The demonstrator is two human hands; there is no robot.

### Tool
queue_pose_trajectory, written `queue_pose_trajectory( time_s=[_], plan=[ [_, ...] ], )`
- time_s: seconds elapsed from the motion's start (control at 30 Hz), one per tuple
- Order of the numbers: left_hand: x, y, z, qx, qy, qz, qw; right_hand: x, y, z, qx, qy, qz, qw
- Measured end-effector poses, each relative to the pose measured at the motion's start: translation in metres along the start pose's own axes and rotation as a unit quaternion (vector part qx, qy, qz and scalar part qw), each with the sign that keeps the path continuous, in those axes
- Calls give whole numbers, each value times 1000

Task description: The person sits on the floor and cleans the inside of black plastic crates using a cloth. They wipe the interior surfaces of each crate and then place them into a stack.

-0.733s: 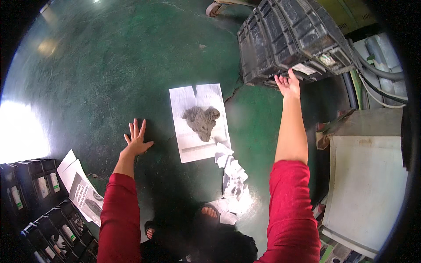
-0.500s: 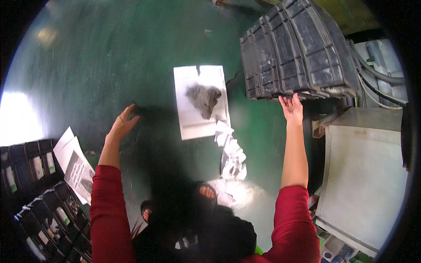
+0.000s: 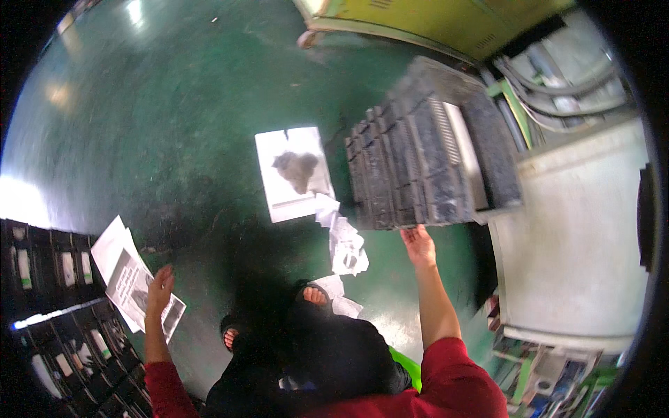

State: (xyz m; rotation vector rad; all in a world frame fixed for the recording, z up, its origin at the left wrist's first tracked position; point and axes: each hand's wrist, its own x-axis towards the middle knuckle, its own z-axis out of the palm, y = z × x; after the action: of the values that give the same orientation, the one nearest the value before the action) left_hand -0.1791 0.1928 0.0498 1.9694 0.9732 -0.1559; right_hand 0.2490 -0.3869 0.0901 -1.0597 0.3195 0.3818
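A stack of worn dark grey plastic crates (image 3: 425, 167) stands to the right of the papers on the floor. My right hand (image 3: 418, 245) is closed on the near lower edge of the stack, palm turned upward, with the fingertips hidden at that edge. The side now facing right shows a pale strip between crate walls. Lower left, my left hand (image 3: 161, 287) hangs open and holds nothing, its fingers loosely stretched. Printed sheets (image 3: 125, 272) lie behind and beside it, close to the hand.
White paper with a grey crumpled lump (image 3: 296, 171) lies on the green floor, crumpled paper (image 3: 347, 251) trailing from it. Black divided bins (image 3: 63, 348) stand at the left. A pale box-like cabinet (image 3: 571, 237) and hoses (image 3: 557, 97) line the right, a yellow-green cabinet (image 3: 418, 24) the far side.
The crate stack has come nearer to me and turned, with my right hand at its edge. My left hand has lowered toward the printed sheets. The view has shifted.
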Motion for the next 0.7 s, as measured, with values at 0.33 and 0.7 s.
queue_pose_trajectory(
  time_s=[0.33, 0.7],
  plan=[
    [-189, 139, -13, -296, 18, -19, 955, -116, -179, 92, -535, 214, -601, 554],
    [-327, 220, -10, -208, 39, 158, 965, -125, -251, 248, -807, -18, -363, 465]
  ],
)
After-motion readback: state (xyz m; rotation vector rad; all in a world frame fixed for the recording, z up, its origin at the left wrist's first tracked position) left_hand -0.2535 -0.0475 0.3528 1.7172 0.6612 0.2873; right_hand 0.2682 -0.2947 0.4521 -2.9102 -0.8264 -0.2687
